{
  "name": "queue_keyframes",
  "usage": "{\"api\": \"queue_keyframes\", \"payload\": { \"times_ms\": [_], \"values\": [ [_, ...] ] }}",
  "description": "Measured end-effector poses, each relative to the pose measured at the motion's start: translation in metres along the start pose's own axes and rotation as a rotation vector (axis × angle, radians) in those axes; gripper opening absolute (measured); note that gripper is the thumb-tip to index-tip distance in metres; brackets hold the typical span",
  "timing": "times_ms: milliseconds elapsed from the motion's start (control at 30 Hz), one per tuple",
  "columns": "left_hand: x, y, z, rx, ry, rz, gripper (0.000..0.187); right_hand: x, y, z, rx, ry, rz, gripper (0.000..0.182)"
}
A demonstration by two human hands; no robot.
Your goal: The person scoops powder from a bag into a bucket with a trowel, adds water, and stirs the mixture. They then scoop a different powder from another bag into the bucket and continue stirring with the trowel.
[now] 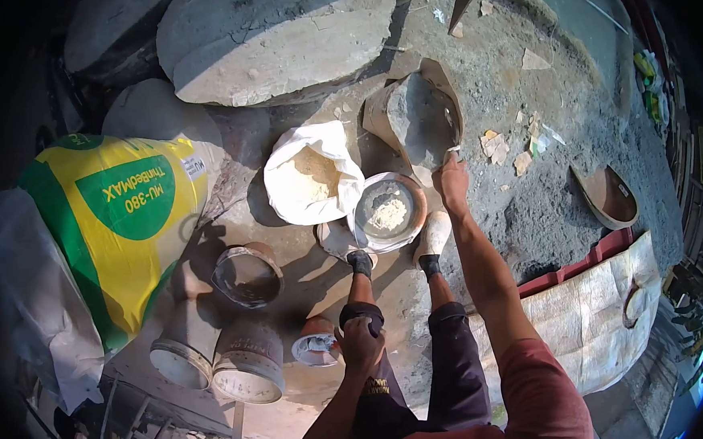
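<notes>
my right hand (451, 179) is reaching down with fingers loosely spread, touching the grey mortar pile (422, 119) just past the pan (389, 211) of powder by my feet, while my left hand (360, 341) rests fisted on my knee

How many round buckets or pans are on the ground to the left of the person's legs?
4: one bucket upright beside the sack, two lying on their sides, one small by the left hand. Others may be hidden.

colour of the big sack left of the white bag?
The big sack is yellow with green patches and white lettering; head view shows it clearly.
</notes>
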State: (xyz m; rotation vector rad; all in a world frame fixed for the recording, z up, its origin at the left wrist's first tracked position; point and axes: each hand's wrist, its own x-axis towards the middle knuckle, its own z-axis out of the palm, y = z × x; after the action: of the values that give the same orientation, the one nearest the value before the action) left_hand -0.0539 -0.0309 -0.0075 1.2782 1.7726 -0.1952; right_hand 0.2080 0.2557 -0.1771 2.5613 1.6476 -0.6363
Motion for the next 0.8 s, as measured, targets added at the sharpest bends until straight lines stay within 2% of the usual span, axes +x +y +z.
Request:
{"api": "queue_keyframes", "payload": {
  "times_ms": [33,100,167,233,300,433,500,533,600,633,733,767,800],
  "values": [
    [0.003,0.000,-0.008,0.015,-0.006,-0.001,0.043,0.011,-0.011,-0.008,0.003,0.002,0.058,0.034],
    [0.016,0.003,-0.025,-0.038,0.114,-0.014,0.040,0.038,-0.013,0.003,0.014,0.004,0.116,0.031],
    [0.026,-0.001,-0.031,-0.098,0.124,-0.026,0.038,0.070,0.006,0.022,0.038,0.063,0.062,0.030],
    [0.032,0.001,-0.035,-0.163,0.129,-0.043,0.036,0.091,0.015,0.033,-0.001,0.024,-0.008,0.029],
    [0.033,0.010,-0.039,-0.257,0.051,-0.170,0.043,0.090,0.017,0.045,-0.069,-0.016,-0.073,0.026],
    [0.034,0.030,-0.032,-0.325,0.118,-0.199,0.042,0.065,0.029,0.018,0.068,-0.096,-0.136,0.029],
    [0.029,0.042,-0.022,-0.306,0.118,-0.221,0.041,0.048,0.028,-0.008,-0.121,-0.177,-0.279,0.032],
    [0.029,0.047,-0.017,-0.313,0.115,-0.221,0.041,0.050,0.028,-0.009,-0.128,-0.177,-0.280,0.032],
    [0.028,0.051,-0.011,-0.290,0.126,-0.219,0.040,0.057,0.026,0.002,-0.136,-0.121,-0.107,0.037],
    [0.027,0.053,-0.009,-0.285,0.125,-0.226,0.040,0.068,0.039,0.022,-0.108,-0.052,-0.169,0.033],
    [0.026,0.062,-0.002,-0.257,0.093,-0.238,0.041,0.076,0.034,0.040,0.021,-0.197,-0.045,0.026],
    [0.024,0.066,0.000,-0.186,0.193,-0.162,0.039,0.069,0.033,0.045,0.056,-0.109,0.004,0.021],
    [0.025,0.068,0.001,-0.111,0.296,-0.083,0.037,0.066,0.033,0.046,0.058,-0.112,0.007,0.021]
  ]
}}
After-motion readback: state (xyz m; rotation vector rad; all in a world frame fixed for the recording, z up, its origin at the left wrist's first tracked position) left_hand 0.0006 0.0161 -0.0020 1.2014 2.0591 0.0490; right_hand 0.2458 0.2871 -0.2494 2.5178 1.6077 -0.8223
